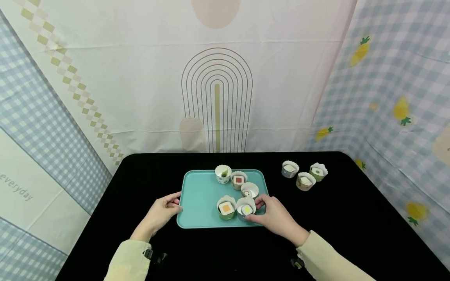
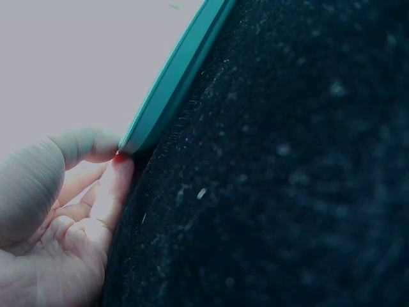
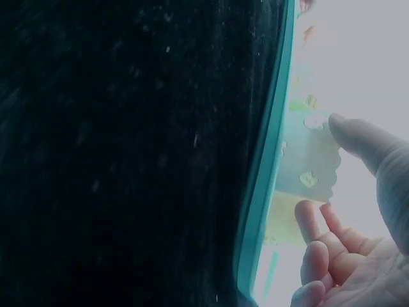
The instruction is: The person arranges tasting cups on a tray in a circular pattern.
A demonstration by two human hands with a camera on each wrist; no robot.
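Observation:
A turquoise tray [image 1: 198, 191] lies on the black table. My left hand [image 1: 162, 212] pinches its left rim between thumb and fingers, and the left wrist view shows the tray's edge [image 2: 172, 83] in that pinch. At the tray's front right, my right hand [image 1: 275, 217] holds a grey-blue paper baking cup [image 1: 241, 214] with a yellow-centred white piece [image 1: 247, 209] inside. Thumb and fingertips are on opposite sides of this cup [image 3: 310, 157] in the right wrist view. Just left of it stands a green baking cup [image 1: 226, 216] holding a white square with an orange centre.
Behind them on the tray are a white cup [image 1: 220, 178] with something green, a cup [image 1: 239, 174] with a red-centred square, and another cup [image 1: 252, 187]. Off the tray to the right stand a grey cup [image 1: 289, 172], a brown cup [image 1: 304, 186] and a green cup [image 1: 317, 176].

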